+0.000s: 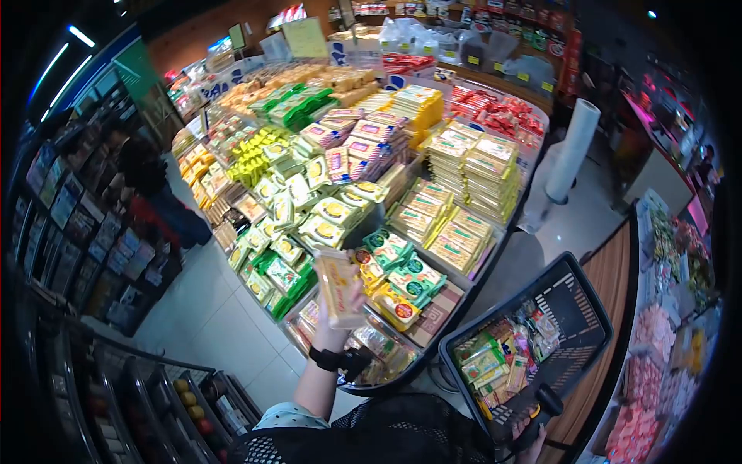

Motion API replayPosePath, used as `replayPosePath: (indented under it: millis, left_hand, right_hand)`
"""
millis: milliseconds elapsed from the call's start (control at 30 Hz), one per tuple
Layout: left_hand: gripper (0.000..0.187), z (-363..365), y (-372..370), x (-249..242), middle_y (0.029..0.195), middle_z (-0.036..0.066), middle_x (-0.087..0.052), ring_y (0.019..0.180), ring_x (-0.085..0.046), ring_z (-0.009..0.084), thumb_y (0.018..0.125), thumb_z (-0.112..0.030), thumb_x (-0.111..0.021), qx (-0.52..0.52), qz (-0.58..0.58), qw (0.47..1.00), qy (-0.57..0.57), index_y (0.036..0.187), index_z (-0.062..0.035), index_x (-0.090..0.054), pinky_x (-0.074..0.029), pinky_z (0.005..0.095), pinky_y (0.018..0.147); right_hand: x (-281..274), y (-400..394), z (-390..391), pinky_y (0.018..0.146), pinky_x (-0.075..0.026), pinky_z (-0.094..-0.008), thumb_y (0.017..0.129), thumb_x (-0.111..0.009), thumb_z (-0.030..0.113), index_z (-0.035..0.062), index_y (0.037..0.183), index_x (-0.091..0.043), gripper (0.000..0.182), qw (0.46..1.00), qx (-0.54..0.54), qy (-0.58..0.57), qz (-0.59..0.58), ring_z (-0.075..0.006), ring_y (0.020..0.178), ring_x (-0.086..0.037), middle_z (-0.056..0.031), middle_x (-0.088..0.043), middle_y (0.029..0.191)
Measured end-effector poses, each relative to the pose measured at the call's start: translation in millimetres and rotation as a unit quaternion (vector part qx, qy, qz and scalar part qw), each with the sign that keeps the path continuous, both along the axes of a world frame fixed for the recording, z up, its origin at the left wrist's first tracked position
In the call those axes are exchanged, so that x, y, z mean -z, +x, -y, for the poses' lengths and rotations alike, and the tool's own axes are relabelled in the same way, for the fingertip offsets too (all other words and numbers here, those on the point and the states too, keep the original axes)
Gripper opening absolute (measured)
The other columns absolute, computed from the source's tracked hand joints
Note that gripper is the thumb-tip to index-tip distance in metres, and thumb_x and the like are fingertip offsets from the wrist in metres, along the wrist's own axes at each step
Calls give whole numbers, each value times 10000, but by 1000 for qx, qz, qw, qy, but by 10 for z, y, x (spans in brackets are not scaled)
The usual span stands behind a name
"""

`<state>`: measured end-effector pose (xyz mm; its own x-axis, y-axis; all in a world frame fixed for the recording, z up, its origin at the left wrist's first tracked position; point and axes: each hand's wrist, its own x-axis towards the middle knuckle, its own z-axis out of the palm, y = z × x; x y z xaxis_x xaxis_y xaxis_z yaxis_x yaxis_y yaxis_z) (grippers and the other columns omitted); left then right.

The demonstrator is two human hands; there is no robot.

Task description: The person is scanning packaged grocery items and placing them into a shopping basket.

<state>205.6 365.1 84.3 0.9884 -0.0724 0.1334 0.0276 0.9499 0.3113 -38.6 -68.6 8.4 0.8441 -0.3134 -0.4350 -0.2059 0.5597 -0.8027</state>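
Okay, so the left hand (357, 296) has a flat, beige rectangular snack pack in shiny clear wrap (337, 290), held up over the near edge of a big tiered snack display (497, 268). The fingers are closed in on its side, though the pack hides some of them. It's right beside some green-and-yellow round-labelled packets (416, 278), and there's a black strap (328, 358) on that wrist.

The right hand (533, 438) is down by a dark grey slotted plastic basket (585, 301), fingers looking curled round a black round-ended handle (549, 399); can't tell exactly what that belongs to.

Progress-wise, a mixed pile of colourful wrapped packs (488, 363) is already in the basket, but the beige one is outside it. Loads more are stacked on the display. Can't tell how many are left to pick, if any.
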Motion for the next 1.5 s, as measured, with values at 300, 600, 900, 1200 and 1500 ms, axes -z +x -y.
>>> replayPosePath:
  millis: [300,600,900,1200,1500]
  left_hand:
    - [253,-2224,354,254,1029,105,-526,970,-506,220,887,-178,-399,-377,-117,907,147,1068,-9,-451,-413,367,858]
    - [225,-3579,1054,541,956,118,-543,904,-547,240,809,-70,-463,-382,-273,861,196,1016,17,-457,-453,384,817]
    - [128,-4255,1748,1085,577,7,-445,534,-432,130,705,37,-470,-433,-136,653,606,756,-61,-536,-338,275,503]
    - [206,-4320,1785,964,814,78,-562,662,-544,172,810,-70,-442,-495,-244,225,803,1008,-20,-458,-445,288,575]
    - [339,-2022,1239,-562,1155,142,-454,996,-489,202,818,-39,-431,-508,-22,598,619,1146,40,-392,-372,313,886]
  right_hand:
    - [-101,181,-59,873,-388,-361,878,-407,210,44,1225,-374,386,994,25,-9,-102,-202,981,-490,-89,-480,1124]
    - [-107,265,-132,861,-400,-359,873,-413,218,49,1207,-396,375,981,132,125,-71,-198,929,-511,-80,-509,1081]
    - [-21,221,-158,849,-413,-339,842,-463,227,41,1205,-382,415,955,254,66,-140,-171,882,-512,-78,-513,1052]
    - [133,141,-171,821,-443,-368,842,-460,326,-14,1145,-412,458,967,204,148,-32,-196,770,-536,-85,-532,849]
    - [173,148,-121,825,-446,-363,863,-388,325,-19,1178,-365,467,971,138,191,30,-177,809,-533,-89,-520,888]
